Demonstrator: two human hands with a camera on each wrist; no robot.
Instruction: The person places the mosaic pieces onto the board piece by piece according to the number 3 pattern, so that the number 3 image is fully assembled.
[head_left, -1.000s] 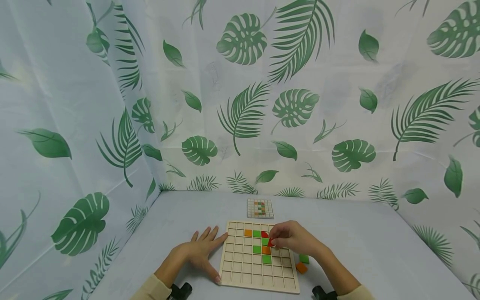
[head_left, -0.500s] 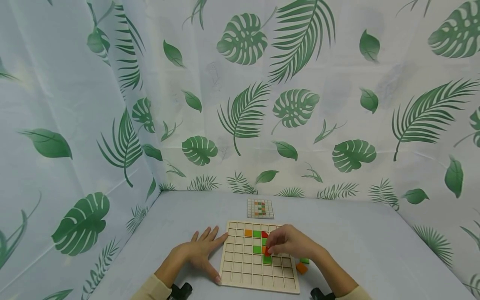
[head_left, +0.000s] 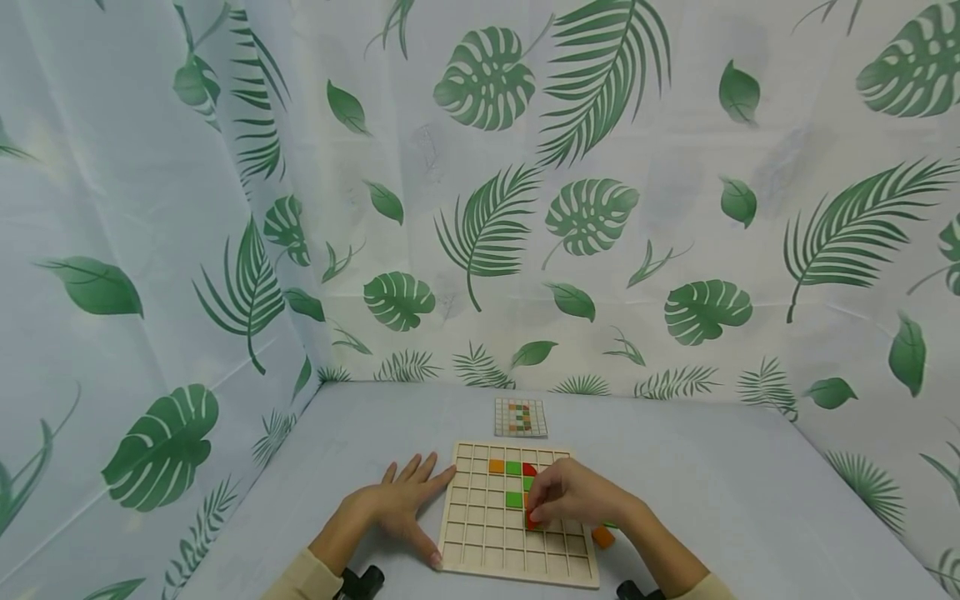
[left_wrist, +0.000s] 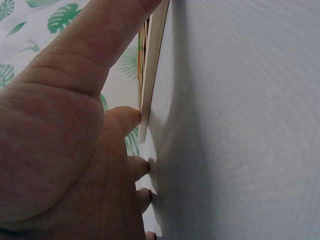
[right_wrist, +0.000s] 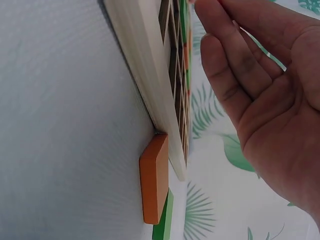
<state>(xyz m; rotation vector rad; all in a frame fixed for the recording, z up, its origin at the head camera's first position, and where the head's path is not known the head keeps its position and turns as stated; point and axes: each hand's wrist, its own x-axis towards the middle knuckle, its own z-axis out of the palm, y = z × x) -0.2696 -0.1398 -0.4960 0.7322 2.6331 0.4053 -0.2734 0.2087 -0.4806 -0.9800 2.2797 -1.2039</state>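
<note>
A pale wooden grid board (head_left: 480,550) lies on the table, with orange, green and red tiles set in some squares. My right hand (head_left: 581,498) pinches a small red tile (head_left: 532,521) between thumb and fingertips over the board's middle, where a green tile sat in view earlier. Whether the red tile touches the board I cannot tell. My left hand (head_left: 401,504) is spread at the board's left side, thumb and index finger touching its edge; in the left wrist view, the palm and thumb (left_wrist: 60,120) fill the left part. The right wrist view hides the red tile.
A loose orange tile (head_left: 603,537) lies against the board's right edge, a green tile (right_wrist: 163,220) beside it, mostly covered by my right arm in the head view. Behind the board lies a small patterned grid card (head_left: 521,417). Leaf-print cloth (head_left: 487,333) encloses the table.
My right hand has carried the red tile toward the near side of the board and slightly left, covering the green tile seen there before. The left hand has stayed put.
</note>
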